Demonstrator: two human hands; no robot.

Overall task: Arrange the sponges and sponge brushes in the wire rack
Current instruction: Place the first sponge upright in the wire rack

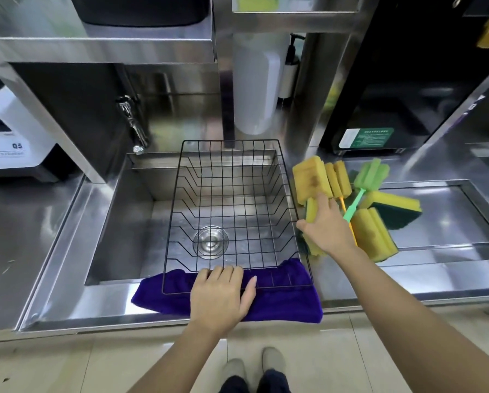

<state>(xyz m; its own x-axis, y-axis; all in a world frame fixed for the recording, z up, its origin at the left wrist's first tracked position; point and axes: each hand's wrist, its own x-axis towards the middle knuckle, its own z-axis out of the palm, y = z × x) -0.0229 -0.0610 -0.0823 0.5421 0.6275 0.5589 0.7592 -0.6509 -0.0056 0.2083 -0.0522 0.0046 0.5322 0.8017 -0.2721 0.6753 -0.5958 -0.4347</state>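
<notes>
A black wire rack (pixel 232 171) sits over the steel sink, with nothing in it. My left hand (pixel 223 293) rests flat on its front edge, over a purple cloth (pixel 283 302). Right of the rack lies a pile of sponges. My right hand (pixel 322 225) grips a yellow sponge (pixel 312 180) and holds it tilted up beside the rack's right rim. Behind it lie a yellow sponge brush (pixel 338 177) with an orange handle and a green sponge brush (pixel 369 173). Two yellow-and-green scouring sponges (pixel 372 234) (pixel 393 202) lie further right.
The sink (pixel 124 222) has a drain (pixel 210 241) under the rack and a tap (pixel 131 120) at its back left. A white bottle (pixel 254 86) and a pump dispenser (pixel 290 72) stand behind. A black appliance (pixel 393 109) stands at back right, a white machine (pixel 7 137) at left.
</notes>
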